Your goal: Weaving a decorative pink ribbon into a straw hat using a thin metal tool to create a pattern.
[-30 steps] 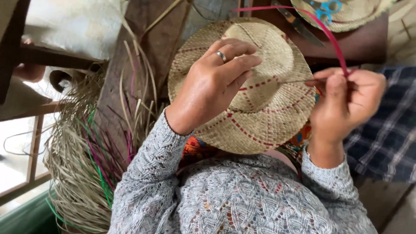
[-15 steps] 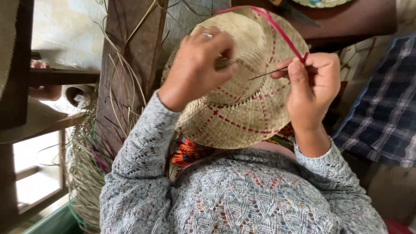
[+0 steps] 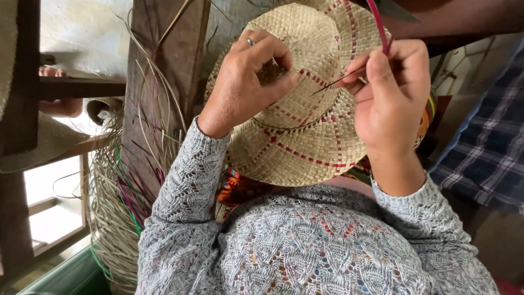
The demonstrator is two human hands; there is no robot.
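From up here I judge the pale woven straw hat with red stitched lines [image 3: 305, 104], in my lap, light and crushable: my left hand [image 3: 248, 82] pinches its crown, my right hand [image 3: 390, 93] closed on a thin red straw strand [image 3: 377, 24].

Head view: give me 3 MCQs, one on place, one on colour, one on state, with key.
1. Where does the left hand rest?
A. on the hat's crown
B. on the wooden post
C. on the loose straw

2. What colour are the lines woven into the straw hat?
A. blue
B. red
C. black

3. The right hand is:
A. open and flat
B. pinching a pink strip
C. out of view

Key: 1 A, fingers press the crown; 2 B, red dashes cross the weave; 3 B, the strip rises from its fingers.
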